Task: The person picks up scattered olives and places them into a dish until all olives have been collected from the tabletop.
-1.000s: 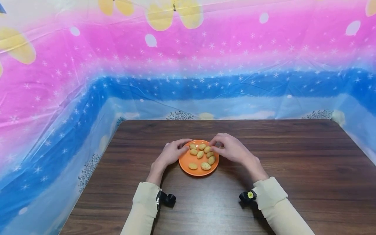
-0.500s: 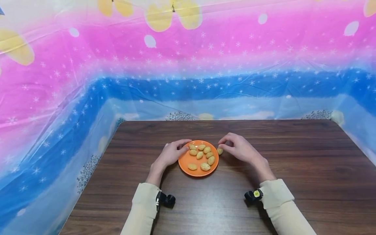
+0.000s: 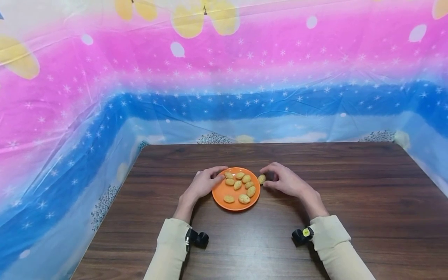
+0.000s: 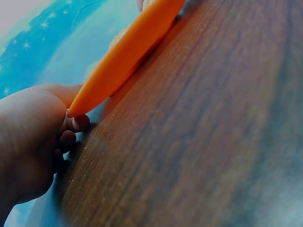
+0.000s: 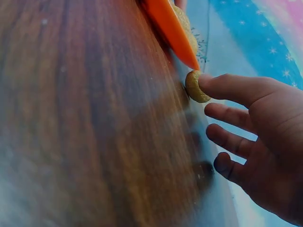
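Note:
An orange plate [image 3: 237, 204] bears several small tan, oval, nut-like pieces [image 3: 244, 198]. My left hand [image 3: 203, 182] pinches the plate's left rim; the left wrist view shows the thumb on top of the rim and fingertips [image 4: 81, 123] below. One more tan nut-like piece [image 3: 261, 179] rests on the table, right beside the plate's right rim. Around it my right hand [image 3: 288, 182] has its thumb and index finger spread apart. From the right wrist, the thumb tip [image 5: 208, 83] overlaps that piece [image 5: 195, 88]; whether they touch I cannot tell.
The dark wooden table [image 3: 350, 186] runs under both arms. Black wrist cameras are strapped at the left cuff [image 3: 201, 240] and the right cuff [image 3: 299, 236]. A pink and blue printed cloth [image 3: 224, 77] hangs behind the table.
The right hand has carried one nut-like piece from the plate to the table at its right, and its fingers have since parted. The left hand stays on the rim.

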`<state>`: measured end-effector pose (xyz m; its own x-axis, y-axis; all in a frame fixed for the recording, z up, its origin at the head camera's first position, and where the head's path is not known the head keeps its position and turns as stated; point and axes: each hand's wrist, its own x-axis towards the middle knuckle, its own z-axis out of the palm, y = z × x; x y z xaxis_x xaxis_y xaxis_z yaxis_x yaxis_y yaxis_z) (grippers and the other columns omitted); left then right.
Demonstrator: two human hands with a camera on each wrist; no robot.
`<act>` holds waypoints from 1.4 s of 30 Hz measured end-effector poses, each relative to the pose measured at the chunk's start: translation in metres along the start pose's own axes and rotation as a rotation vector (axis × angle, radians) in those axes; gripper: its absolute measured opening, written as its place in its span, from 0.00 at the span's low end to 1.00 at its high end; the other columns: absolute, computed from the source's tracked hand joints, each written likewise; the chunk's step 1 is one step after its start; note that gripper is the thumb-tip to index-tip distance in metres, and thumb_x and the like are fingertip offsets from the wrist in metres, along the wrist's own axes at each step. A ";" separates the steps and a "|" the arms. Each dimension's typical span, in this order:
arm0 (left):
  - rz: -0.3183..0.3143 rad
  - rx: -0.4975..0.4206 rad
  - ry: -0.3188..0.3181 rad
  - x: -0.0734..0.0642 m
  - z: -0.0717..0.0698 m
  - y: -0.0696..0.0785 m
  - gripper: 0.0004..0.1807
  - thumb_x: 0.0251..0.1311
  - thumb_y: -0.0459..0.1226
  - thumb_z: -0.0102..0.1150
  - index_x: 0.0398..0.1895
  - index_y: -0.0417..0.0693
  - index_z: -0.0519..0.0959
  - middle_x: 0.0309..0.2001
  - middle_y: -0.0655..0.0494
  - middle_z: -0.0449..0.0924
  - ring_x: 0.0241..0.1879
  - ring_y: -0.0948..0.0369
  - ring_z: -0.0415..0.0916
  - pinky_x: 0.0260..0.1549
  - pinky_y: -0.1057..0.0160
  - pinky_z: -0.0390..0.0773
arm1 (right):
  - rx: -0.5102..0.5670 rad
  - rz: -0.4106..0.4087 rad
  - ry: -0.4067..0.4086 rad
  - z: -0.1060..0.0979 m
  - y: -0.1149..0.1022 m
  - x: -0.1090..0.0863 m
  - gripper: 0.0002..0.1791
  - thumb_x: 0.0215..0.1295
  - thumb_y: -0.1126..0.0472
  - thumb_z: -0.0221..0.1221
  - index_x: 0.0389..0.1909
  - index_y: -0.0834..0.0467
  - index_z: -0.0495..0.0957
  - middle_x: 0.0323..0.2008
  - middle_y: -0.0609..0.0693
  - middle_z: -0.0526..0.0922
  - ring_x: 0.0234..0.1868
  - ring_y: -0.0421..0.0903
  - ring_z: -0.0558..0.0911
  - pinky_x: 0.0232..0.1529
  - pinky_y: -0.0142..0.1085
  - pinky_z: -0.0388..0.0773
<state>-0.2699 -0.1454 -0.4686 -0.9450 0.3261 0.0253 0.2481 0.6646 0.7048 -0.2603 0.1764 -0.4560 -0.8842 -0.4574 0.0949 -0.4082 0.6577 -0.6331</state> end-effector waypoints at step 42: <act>-0.029 0.006 -0.001 0.001 0.000 -0.001 0.21 0.74 0.49 0.54 0.68 0.70 0.75 0.27 0.55 0.72 0.27 0.56 0.64 0.45 0.54 0.57 | 0.041 0.106 0.018 0.002 -0.001 -0.001 0.10 0.64 0.54 0.69 0.44 0.49 0.82 0.36 0.45 0.81 0.31 0.45 0.76 0.31 0.40 0.73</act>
<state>-0.2708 -0.1458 -0.4696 -0.9517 0.3070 0.0042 0.2217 0.6777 0.7011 -0.2584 0.1752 -0.4568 -0.9261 -0.3753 0.0390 -0.3024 0.6765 -0.6715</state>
